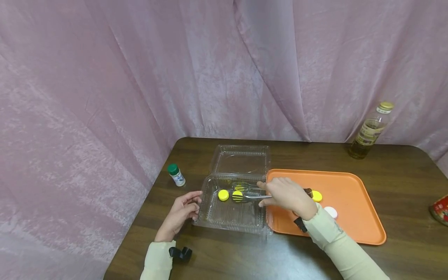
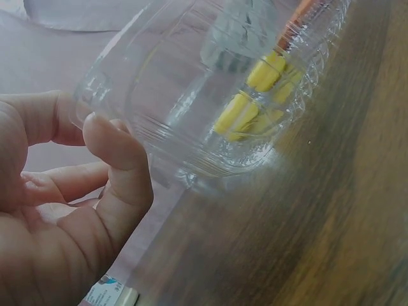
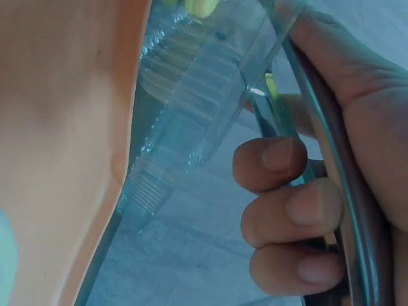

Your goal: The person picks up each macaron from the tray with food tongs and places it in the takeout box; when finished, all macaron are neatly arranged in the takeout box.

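Note:
A clear plastic hinged container [image 1: 231,217] lies with its lid [image 1: 241,159] folded back. Thumb and fingers of my left hand [image 1: 182,212] pinch its left rim; the left wrist view shows the edge between them. Inside are yellow round pieces that look like macarons [image 1: 223,195]. My right hand [image 1: 288,194] grips metal tongs with fork-shaped ends [image 1: 257,197], its fingers curled round the arms in the right wrist view. The tines lie over a yellow piece [image 1: 237,193] in the container; whether they clasp it, I cannot tell.
An orange tray [image 1: 350,194] adjoins the container's right side, bearing a yellow piece [image 1: 316,196], a white one [image 1: 330,212] and a brown one, partly hidden. A green-capped shaker [image 1: 176,175] stands at left, an oil bottle [image 1: 369,134] at back right, a red can [image 1: 441,210] at far right.

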Action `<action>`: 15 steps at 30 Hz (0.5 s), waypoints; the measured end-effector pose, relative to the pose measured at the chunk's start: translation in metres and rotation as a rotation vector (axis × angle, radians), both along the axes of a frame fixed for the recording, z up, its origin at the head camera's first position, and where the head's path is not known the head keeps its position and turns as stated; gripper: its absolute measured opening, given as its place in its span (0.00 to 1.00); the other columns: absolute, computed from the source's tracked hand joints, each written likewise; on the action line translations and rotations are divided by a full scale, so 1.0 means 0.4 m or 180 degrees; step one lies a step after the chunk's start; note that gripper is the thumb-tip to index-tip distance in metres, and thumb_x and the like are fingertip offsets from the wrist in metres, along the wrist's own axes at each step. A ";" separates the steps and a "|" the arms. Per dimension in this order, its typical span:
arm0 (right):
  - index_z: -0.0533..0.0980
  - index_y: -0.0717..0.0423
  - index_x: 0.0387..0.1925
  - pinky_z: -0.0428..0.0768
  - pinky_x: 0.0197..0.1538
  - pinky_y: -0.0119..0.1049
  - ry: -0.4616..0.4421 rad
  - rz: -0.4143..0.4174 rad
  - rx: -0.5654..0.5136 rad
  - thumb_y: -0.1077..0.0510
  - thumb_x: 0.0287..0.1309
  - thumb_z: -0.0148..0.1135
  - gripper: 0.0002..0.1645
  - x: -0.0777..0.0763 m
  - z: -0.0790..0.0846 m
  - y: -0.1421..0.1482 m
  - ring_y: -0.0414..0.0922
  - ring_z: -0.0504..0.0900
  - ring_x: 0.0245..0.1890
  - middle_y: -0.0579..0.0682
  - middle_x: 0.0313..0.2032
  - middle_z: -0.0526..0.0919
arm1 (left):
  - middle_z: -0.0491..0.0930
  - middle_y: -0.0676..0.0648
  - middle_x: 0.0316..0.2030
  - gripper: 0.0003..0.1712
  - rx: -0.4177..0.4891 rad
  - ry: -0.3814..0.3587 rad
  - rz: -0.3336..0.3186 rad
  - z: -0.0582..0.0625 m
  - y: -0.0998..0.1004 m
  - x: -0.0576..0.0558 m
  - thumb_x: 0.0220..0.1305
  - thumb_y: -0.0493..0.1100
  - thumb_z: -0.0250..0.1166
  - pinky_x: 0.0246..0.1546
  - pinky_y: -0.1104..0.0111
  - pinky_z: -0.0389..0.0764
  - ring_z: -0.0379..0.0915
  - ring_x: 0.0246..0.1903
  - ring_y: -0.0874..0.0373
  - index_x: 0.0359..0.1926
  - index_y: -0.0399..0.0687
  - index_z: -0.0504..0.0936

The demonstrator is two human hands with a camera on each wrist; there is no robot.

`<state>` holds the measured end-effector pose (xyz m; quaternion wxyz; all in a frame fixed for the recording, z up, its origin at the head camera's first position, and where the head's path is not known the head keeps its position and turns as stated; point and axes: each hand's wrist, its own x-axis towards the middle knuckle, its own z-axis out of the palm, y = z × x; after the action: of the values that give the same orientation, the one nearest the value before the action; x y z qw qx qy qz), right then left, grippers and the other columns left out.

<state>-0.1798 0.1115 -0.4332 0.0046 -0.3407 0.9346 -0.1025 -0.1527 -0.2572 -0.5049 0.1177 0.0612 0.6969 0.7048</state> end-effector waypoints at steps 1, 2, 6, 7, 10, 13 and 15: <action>0.79 0.58 0.62 0.51 0.18 0.30 0.0007 0.0015 -0.0027 0.40 0.49 0.75 0.42 0.001 0.003 0.003 0.33 0.49 0.15 0.36 0.13 0.57 | 0.72 0.43 0.42 0.29 0.0009 -0.0001 0.0002 0.000 0.000 0.000 0.62 0.23 0.51 0.24 0.74 0.75 0.69 0.28 0.60 0.66 0.23 0.67; 0.79 0.58 0.62 0.51 0.18 0.30 0.0004 0.0018 -0.0047 0.40 0.49 0.75 0.42 0.002 0.007 0.007 0.33 0.49 0.15 0.35 0.13 0.56 | 0.72 0.43 0.42 0.29 0.0010 0.0001 0.0009 -0.001 0.000 0.000 0.62 0.23 0.51 0.24 0.74 0.75 0.70 0.28 0.60 0.66 0.23 0.67; 0.78 0.58 0.62 0.53 0.19 0.30 -0.0008 0.0004 -0.0126 0.41 0.52 0.74 0.40 0.009 0.023 0.020 0.32 0.51 0.15 0.35 0.13 0.60 | 0.72 0.43 0.42 0.29 0.0006 0.0012 0.0021 -0.001 0.001 -0.001 0.61 0.23 0.51 0.24 0.73 0.75 0.70 0.27 0.60 0.65 0.23 0.68; 0.78 0.58 0.62 0.54 0.19 0.30 -0.0005 0.0001 -0.0148 0.41 0.53 0.74 0.40 0.012 0.026 0.024 0.32 0.51 0.15 0.35 0.13 0.61 | 0.72 0.43 0.42 0.29 0.0002 0.0010 0.0018 0.000 0.000 -0.001 0.61 0.23 0.52 0.24 0.73 0.75 0.70 0.27 0.60 0.65 0.23 0.68; 0.78 0.58 0.62 0.53 0.19 0.30 -0.0018 -0.0021 -0.0224 0.43 0.54 0.74 0.38 0.019 0.035 0.033 0.32 0.50 0.14 0.35 0.12 0.60 | 0.72 0.42 0.42 0.29 -0.0035 -0.0005 0.0035 0.000 0.001 -0.001 0.61 0.23 0.52 0.24 0.73 0.75 0.70 0.26 0.60 0.66 0.23 0.68; 0.78 0.58 0.62 0.52 0.19 0.29 -0.0021 -0.0055 -0.0281 0.44 0.54 0.74 0.38 0.028 0.042 0.045 0.32 0.47 0.14 0.35 0.11 0.56 | 0.72 0.41 0.42 0.29 -0.0047 -0.0017 0.0061 0.001 0.004 0.002 0.61 0.24 0.52 0.23 0.73 0.75 0.70 0.27 0.59 0.65 0.23 0.68; 0.78 0.58 0.63 0.50 0.20 0.29 -0.0017 -0.0097 -0.0300 0.45 0.54 0.75 0.38 0.030 0.050 0.052 0.33 0.46 0.14 0.35 0.11 0.53 | 0.72 0.41 0.42 0.29 -0.0048 -0.0001 0.0071 0.003 0.006 -0.003 0.61 0.24 0.52 0.23 0.73 0.75 0.70 0.27 0.59 0.65 0.23 0.68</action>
<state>-0.1678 0.1325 -0.4133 -0.0105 -0.3260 0.9338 -0.1473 -0.1538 -0.2550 -0.5036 0.1104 0.0525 0.7028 0.7008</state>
